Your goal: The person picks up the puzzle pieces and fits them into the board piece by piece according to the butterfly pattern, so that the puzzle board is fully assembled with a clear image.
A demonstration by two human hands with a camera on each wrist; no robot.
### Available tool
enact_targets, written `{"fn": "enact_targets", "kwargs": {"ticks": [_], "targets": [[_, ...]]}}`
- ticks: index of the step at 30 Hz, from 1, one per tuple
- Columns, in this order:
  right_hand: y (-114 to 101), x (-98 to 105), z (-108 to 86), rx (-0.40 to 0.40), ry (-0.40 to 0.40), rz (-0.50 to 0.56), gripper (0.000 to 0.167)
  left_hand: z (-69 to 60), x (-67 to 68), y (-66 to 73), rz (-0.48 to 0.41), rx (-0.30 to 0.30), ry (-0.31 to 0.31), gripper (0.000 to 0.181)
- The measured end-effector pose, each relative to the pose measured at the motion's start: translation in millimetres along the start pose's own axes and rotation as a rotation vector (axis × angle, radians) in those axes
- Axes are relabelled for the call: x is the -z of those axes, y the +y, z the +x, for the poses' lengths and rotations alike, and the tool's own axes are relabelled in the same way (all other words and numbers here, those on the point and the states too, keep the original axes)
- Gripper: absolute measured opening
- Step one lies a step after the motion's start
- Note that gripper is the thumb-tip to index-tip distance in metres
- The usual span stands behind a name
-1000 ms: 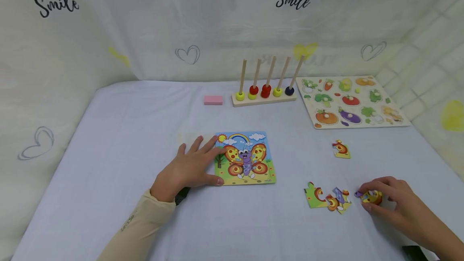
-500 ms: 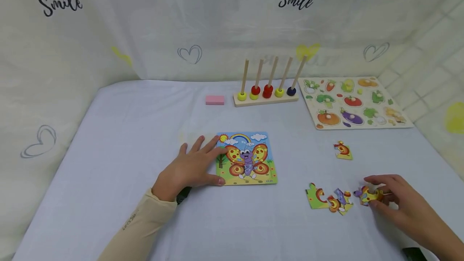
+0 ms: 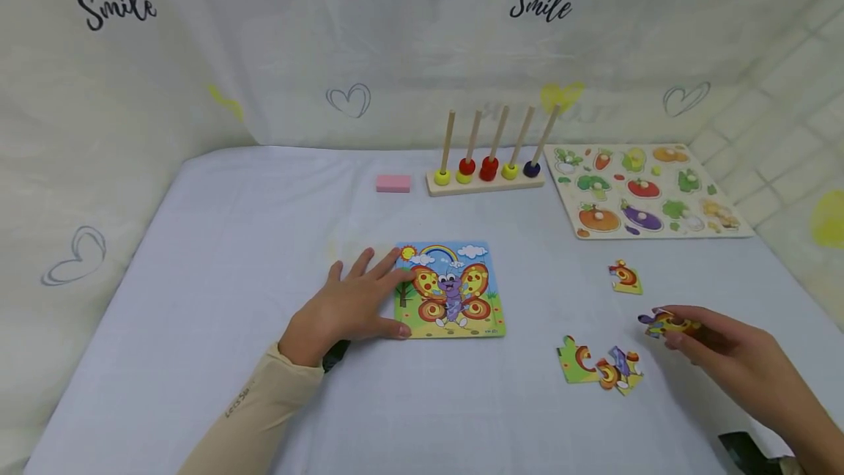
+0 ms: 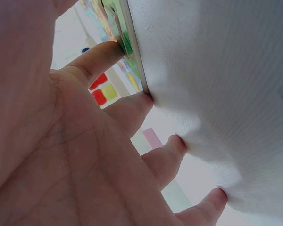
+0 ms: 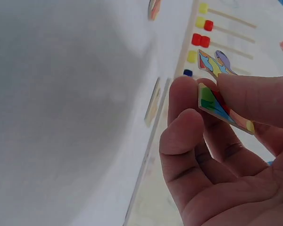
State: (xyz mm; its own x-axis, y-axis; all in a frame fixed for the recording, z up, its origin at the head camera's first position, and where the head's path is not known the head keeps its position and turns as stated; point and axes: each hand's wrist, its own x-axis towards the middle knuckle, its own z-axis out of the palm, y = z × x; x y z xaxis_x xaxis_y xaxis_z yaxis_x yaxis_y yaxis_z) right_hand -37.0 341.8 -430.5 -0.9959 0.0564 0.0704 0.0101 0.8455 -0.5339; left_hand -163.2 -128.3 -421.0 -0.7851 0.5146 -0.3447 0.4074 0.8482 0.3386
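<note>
My left hand (image 3: 349, 304) lies spread over the left edge of a square butterfly picture board (image 3: 488, 292). In the left wrist view its straight fingers (image 4: 165, 162) touch the board's edge and the cloth. Above the table at the right, my right hand (image 3: 738, 347) pinches a colourful jigsaw piece (image 3: 666, 323) between thumb and fingers. In the right wrist view the thumb covers part of the jigsaw piece (image 5: 219, 106); whether one or two pieces are held I cannot tell. Loose pieces lie nearby: a green one (image 3: 572, 367), others beside it (image 3: 623, 371), and a snail-like swirl piece (image 3: 625, 278).
A wooden peg abacus (image 3: 484, 183) with coloured beads stands at the back. Left of it lies a pink block (image 3: 393, 183). A vegetable peg puzzle board (image 3: 649, 189) occupies the back right. White cloth (image 3: 217, 277) covers the table, and a printed curtain (image 3: 422, 42) hangs behind.
My right hand has raised the jigsaw piece off the cloth and moved it slightly away from me. The left hand stays at the butterfly board. The head view has shifted slightly.
</note>
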Motion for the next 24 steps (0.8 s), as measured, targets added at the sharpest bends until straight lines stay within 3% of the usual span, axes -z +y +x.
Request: {"fn": "enact_targets", "kwargs": {"ticks": [13, 24], "targets": [[-39, -16, 22.0, 0.099, -0.080, 0.111, 0.035, -1.5, -1.9, -0.3, -0.014, 0.003, 0.006, 0.089], [-74, -36, 41.2, 0.226, -0.147, 0.193, 0.028, -0.7, -2.1, -1.2, -0.012, -0.002, 0.017, 0.089]]}}
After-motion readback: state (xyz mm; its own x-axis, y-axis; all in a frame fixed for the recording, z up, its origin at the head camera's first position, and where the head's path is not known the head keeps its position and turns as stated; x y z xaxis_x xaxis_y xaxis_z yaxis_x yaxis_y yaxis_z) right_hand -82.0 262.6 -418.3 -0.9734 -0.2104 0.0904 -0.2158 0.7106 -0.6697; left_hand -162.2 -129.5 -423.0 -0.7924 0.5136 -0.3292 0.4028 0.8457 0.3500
